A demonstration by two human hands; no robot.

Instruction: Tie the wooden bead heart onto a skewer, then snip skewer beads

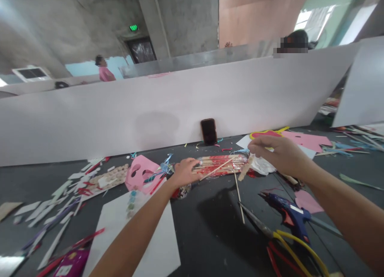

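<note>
A clear packet of wooden sticks with red print (223, 165) lies on the dark table in front of me. My left hand (186, 172) is closed on the packet's left end and holds it down. My right hand (277, 152) is closed in a pinch above the packet's right end, gripping one thin wooden stick (216, 169) that slants out of the packet. Another loose stick (239, 197) lies on the table just below the packet.
A blue glue gun (290, 213) and yellow-handled scissors (282, 239) lie at the front right. A pink mask cut-out (141, 172), a white sheet (144, 233) and paper scraps lie left. A dark phone (209, 131) leans on the white partition (168, 109). Pink foam sheets (306, 140) lie far right.
</note>
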